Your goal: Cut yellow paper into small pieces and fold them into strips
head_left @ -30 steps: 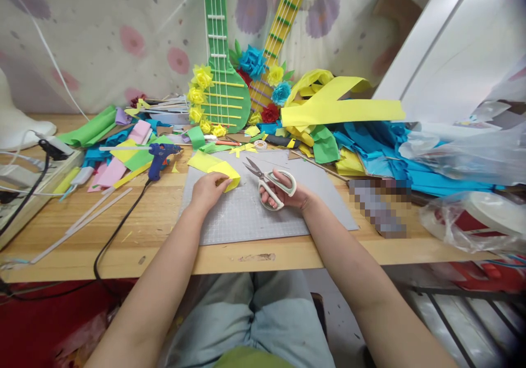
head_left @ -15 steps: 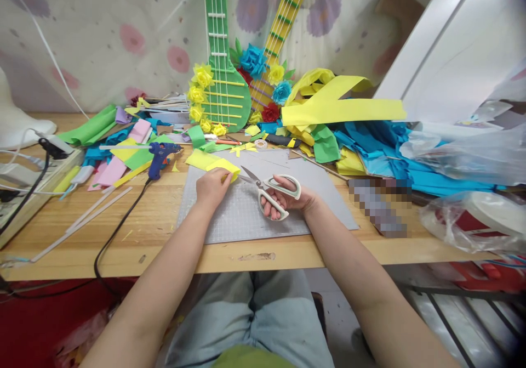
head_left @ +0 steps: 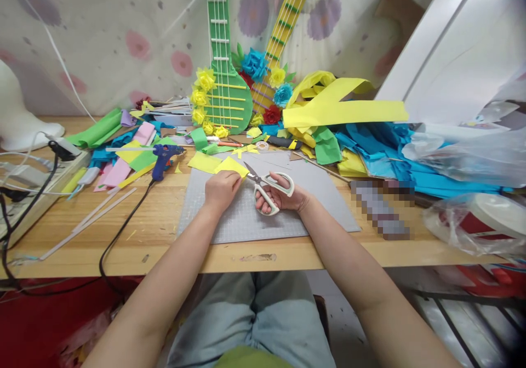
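The yellow paper (head_left: pixel 231 166) lies over the mat's far left part, pinched in our left hand (head_left: pixel 223 190), back up. Our right hand (head_left: pixel 279 192), palm turned up, holds the scissors (head_left: pixel 267 184) by open handles, blades pointing left toward the paper.

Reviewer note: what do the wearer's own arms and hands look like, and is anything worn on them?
Both arms are uncovered as far as the view shows, with no sleeves in sight. The left hand and right hand are gloveless, with slim fingers. I see no watch or bracelet on either wrist; small rings or markings can't be ruled out.
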`<state>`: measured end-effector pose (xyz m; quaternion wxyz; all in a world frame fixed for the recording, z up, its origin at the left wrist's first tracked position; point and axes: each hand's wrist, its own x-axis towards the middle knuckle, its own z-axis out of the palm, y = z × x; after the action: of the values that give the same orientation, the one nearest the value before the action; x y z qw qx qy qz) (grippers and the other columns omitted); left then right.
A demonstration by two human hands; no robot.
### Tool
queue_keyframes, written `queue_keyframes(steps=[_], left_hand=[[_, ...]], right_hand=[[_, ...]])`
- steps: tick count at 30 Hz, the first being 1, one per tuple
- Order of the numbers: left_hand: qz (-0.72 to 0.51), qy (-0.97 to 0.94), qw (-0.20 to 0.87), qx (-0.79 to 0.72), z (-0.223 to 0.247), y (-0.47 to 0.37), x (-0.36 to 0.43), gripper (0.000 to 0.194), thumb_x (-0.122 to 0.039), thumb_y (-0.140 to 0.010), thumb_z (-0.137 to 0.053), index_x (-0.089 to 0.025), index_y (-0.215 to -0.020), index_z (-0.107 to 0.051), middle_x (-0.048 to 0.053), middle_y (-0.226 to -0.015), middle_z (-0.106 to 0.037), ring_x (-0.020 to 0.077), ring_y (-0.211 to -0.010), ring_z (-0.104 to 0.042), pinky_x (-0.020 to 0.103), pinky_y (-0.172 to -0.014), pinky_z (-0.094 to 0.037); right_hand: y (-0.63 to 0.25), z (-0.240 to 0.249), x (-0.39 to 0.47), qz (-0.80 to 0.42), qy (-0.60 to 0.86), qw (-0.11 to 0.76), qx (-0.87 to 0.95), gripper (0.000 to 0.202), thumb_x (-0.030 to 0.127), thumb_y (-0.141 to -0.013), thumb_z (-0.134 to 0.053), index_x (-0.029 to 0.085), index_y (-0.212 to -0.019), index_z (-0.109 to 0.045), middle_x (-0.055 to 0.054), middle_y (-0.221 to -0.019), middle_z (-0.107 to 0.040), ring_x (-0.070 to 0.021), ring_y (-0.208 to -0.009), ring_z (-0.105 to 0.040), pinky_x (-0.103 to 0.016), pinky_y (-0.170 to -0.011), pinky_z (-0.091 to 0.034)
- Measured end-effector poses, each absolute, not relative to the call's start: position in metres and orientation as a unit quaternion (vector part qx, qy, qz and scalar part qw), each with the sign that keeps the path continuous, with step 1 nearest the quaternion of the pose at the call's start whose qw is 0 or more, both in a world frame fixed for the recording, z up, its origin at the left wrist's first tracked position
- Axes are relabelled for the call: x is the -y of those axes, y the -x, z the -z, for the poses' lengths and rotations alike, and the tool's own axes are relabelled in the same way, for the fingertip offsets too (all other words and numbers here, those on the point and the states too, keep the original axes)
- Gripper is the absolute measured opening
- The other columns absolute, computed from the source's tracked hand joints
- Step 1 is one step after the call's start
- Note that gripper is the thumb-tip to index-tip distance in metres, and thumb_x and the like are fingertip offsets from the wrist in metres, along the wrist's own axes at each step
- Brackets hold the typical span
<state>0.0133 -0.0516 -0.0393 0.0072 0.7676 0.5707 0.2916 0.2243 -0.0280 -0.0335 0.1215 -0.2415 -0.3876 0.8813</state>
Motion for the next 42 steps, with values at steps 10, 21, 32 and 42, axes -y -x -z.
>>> queue_keyframes(steps=[10, 21, 32, 42], left_hand=[[-0.617, -0.361, 0.346, -0.608, 0.036, -0.008, 0.032, 0.037, -0.037, -0.085, -0.044, -0.021, -0.119, -0.041, 0.012, -0.124, -0.049, 0.0152, -0.117, -0.048, 0.032, -0.097, -0.041], [-0.549, -0.135, 0.772, -0.291, 0.018, -0.024, 0.047, 0.053, -0.047, -0.084, -0.042, -0.009, -0.121, -0.043, 0.016, -0.103, -0.061, 0.0214, -0.098, -0.061, 0.037, -0.082, -0.053], [-0.734, -0.099, 0.616, -0.269, 0.016, -0.021, 0.042, 0.034, -0.01, -0.077, -0.056, -0.017, -0.11, -0.057, 0.005, -0.1, -0.069, 0.0133, -0.091, -0.065, 0.024, -0.086, -0.049], [-0.693, -0.156, 0.601, -0.367, 0.022, -0.029, 0.044, 0.037, -0.003, -0.071, -0.06, -0.018, -0.105, -0.061, 0.005, -0.103, -0.068, 0.0149, -0.092, -0.064, 0.023, -0.085, -0.05]], right_hand=[[-0.219, 0.029, 0.03, -0.86, 0.186, 0.165, 0.446, 0.073, 0.067, -0.082, -0.009, 0.01, -0.09, -0.053, -0.011, -0.072, -0.064, -0.0159, -0.06, -0.063, -0.027, -0.059, -0.049], [-0.214, 0.036, 0.029, -0.849, 0.08, 0.192, 0.486, 0.082, 0.077, -0.074, -0.005, 0.012, -0.091, -0.052, -0.006, -0.063, -0.06, -0.0142, -0.051, -0.056, -0.025, -0.049, -0.043], [-0.215, 0.039, 0.025, -0.819, 0.067, 0.177, 0.541, 0.071, 0.077, -0.069, -0.034, 0.013, -0.096, -0.05, -0.004, -0.076, -0.057, -0.0155, -0.069, -0.056, -0.031, -0.065, -0.045], [-0.214, 0.04, 0.026, -0.835, 0.06, 0.156, 0.525, 0.076, 0.082, -0.061, -0.036, 0.016, -0.096, -0.051, -0.005, -0.08, -0.055, -0.0193, -0.078, -0.057, -0.039, -0.076, -0.044]])
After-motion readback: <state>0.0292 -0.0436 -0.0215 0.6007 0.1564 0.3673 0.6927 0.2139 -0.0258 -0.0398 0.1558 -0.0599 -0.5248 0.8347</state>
